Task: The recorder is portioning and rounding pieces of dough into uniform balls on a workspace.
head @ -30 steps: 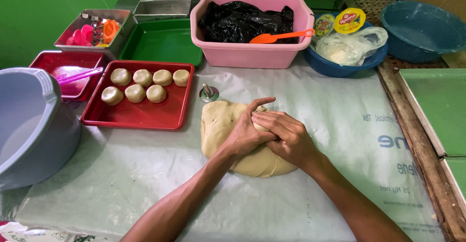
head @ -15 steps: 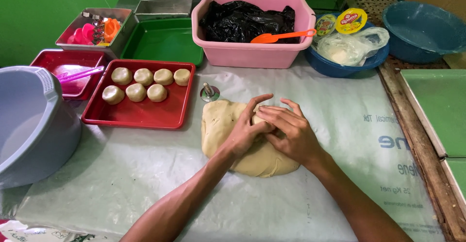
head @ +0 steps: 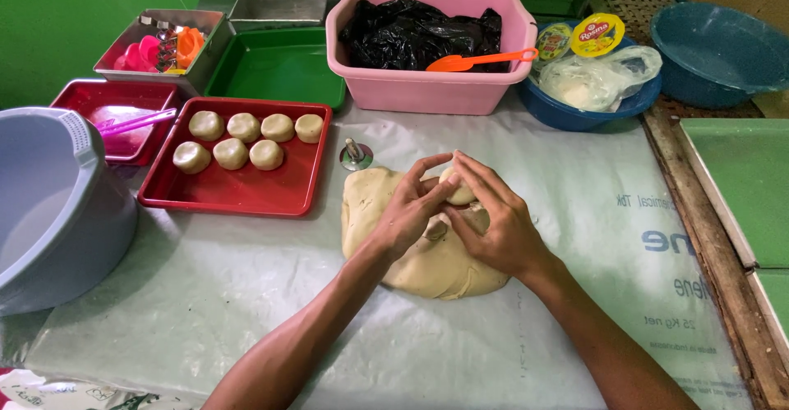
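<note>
A: What's nearest?

B: Two bare forearms reach in from the bottom edge across a clear plastic sheet (head: 246,295) spread over the counter (head: 707,172).

A: And the hands?

B: The left hand (head: 408,213) and the right hand (head: 493,221) meet over a big flat slab of pale dough (head: 427,274) lying mid-counter on the sheet. Both have their fingers curled in and closed around a small lump of dough (head: 457,190), pinched between the fingertips just above the slab.

A: What's just past them?

B: A small metal cutter (head: 355,155) stands beside the slab's far-left corner. Left of it sits a red tray (head: 238,196) carrying seven dough rounds (head: 233,153) in two rows. A grey bucket (head: 57,213) leans at the far left edge.

A: Further back?

B: A smaller red tray (head: 82,98), a metal tin of bright plastic moulds (head: 160,44), an empty green tray (head: 275,69). Then a pink tub (head: 427,89) lined with black plastic, an orange scoop (head: 481,61) resting across it, and a blue bowl (head: 592,106) holding a plastic bag.
</note>
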